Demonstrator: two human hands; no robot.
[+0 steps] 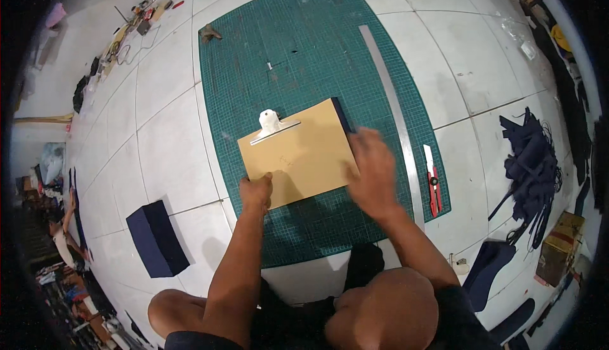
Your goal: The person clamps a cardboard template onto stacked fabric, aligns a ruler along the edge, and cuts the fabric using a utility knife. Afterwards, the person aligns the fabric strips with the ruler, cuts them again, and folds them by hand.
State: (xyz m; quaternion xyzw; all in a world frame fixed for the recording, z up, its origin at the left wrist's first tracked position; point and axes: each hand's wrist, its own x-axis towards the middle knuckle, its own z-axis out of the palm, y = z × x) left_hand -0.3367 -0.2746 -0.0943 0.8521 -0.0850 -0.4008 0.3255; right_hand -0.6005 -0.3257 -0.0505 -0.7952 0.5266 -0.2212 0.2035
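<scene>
A tan cardboard sheet (304, 163) is tilted over the green cutting mat (285, 52). A silver bulldog clip (271, 125) bites its far left edge. Dark navy fabric (342, 114) shows from beneath the sheet along its right edge. My left hand (255, 193) grips the near left corner of the cardboard, thumb on top and the other fingers mostly hidden. At the right edge is my right hand (372, 175), smeared by motion, so whether its fingers hold the cardboard or fabric is unclear.
On the mat's right side lie a long metal ruler (394, 106) and a red utility knife (432, 185), blade out. A navy fabric stack (157, 239) sits on the tiles at left. Navy scraps (531, 160) and a worn box (561, 248) are at right. Another person (63, 229) sits far left.
</scene>
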